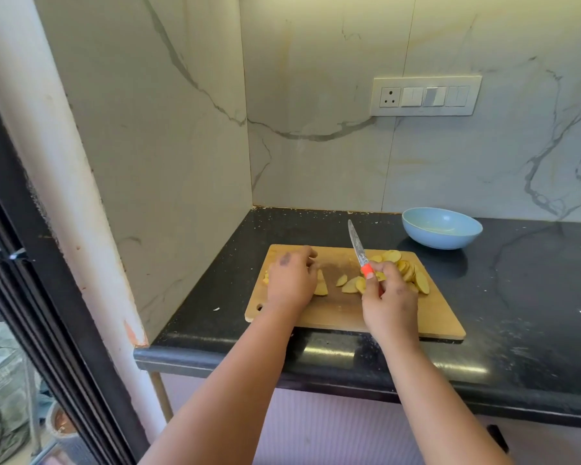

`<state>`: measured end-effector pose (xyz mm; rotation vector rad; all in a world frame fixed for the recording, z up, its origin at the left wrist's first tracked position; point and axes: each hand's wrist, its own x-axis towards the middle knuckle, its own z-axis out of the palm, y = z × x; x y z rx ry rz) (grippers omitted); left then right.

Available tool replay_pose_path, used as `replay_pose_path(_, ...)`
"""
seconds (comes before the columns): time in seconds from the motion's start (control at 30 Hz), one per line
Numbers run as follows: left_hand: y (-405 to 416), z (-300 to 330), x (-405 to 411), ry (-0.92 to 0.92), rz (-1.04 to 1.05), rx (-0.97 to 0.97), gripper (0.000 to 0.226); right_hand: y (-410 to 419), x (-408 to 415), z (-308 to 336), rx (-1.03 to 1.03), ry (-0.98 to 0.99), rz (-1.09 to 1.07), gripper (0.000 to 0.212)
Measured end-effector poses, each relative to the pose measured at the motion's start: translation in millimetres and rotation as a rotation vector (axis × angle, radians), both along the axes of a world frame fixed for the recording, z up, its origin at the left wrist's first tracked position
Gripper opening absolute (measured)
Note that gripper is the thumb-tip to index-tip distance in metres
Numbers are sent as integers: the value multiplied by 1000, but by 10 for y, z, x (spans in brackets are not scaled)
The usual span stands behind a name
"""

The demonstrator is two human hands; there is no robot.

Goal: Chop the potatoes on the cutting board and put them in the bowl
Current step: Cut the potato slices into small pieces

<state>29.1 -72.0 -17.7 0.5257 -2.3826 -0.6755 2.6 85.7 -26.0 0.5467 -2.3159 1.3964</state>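
My right hand (388, 302) grasps the small knife with the orange handle and the grey steel blade (358, 245). The blade is lifted off the rectangular wooden cutting board (342, 313) and points away from me, a little to the left. My left hand (291, 280) lies with curled fingers over the uncut piece of yellow potato (321, 286) at the left part of the board; I judge that it holds this piece down, though the fingers hide most of it.

The relation that matters: the uncut piece lies to the left of the knife, with a bare strip of board between them. Its long axis seems to run away from me, but only one edge shows, so I cannot be sure. The right hand must bring the blade leftward and down beside my left fingertips.

The pile of thin yellow potato slices (406, 270) lies at the right part of the board, just beside my right hand, some overlapping. The round light blue bowl (441, 228) stands on the black stone counter (534, 280) behind the board's right corner, nearer to my right hand. No potato shows inside it.
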Motion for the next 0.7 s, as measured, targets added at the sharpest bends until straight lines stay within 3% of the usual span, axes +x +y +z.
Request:
replay_pose_path(0.1,-38,30,87,-47,53,-161,33,1,145,14,9,56,-32,16)
replay_pose_path(0.2,-80,14,233,-49,54,-199,28,20,348,9,161,111,-30,14)
replay_pose_path(0.53,9,-74,472,-205,-63,-233,25,-101,687,330,580,-190,-2,22)
replay_pose_path(0.7,22,-39,481,-241,-69,-205,32,-257,744,635,813,-194,23,19)
